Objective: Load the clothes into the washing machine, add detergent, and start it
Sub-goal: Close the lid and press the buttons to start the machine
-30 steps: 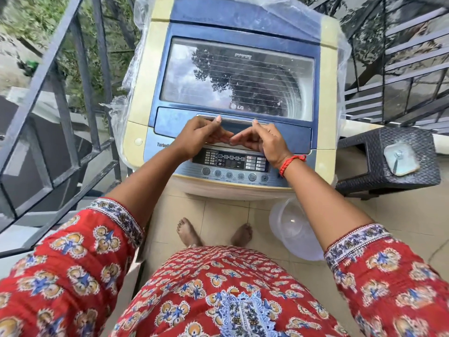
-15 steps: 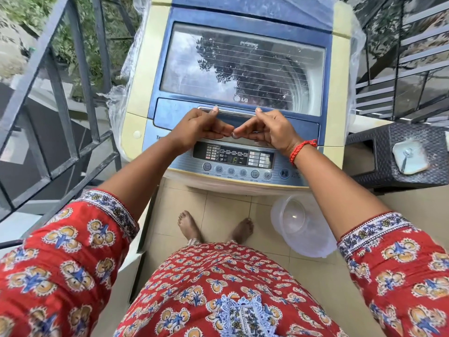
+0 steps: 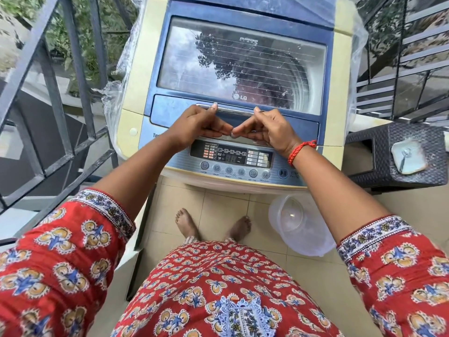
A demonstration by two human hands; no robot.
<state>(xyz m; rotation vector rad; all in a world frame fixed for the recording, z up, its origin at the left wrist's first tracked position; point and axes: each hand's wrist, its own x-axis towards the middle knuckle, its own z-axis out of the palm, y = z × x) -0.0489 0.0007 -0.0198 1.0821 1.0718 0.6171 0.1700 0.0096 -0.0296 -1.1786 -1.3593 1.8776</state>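
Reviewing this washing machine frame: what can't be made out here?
- Drum contents: head view, glare and tree reflection on the glass lid mask them.
- Panel button labels: too small.
- Fingertips of the left hand and right hand: curled under the lid's edge.
- Detergent: none visible.

I see a pale tiled floor (image 3: 213, 203) carrying the washing machine (image 3: 340, 93), which stands upright against the railing side. Just to its right sits a dark woven stool (image 3: 379, 152), and a clear plastic tub (image 3: 301, 224) rests on the tiles beside my bare feet (image 3: 187, 222).
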